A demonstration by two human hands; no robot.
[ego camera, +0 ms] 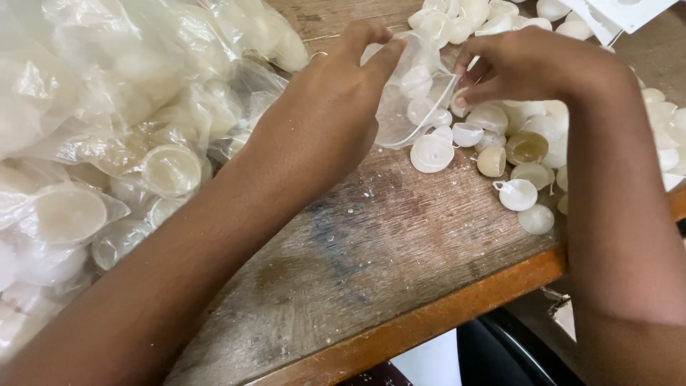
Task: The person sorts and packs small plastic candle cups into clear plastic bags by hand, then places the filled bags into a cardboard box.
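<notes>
My left hand (325, 114) and my right hand (532, 68) both pinch the mouth of a small clear plastic bag (411, 100) held just above the wooden table (386, 250). A few round white wax pieces show through the bag's film. Right beside and under my right hand lies a loose heap of round white wax pieces (500, 154), some flat, some domed, one darker yellowish one (527, 146) among them.
A big pile of clear plastic bags filled with white discs (107, 143) covers the table's left side. More white pieces (464, 18) lie at the far edge by white card sheets (622, 11). The table's orange front edge (429, 322) runs diagonally; a dark chair (514, 350) sits below.
</notes>
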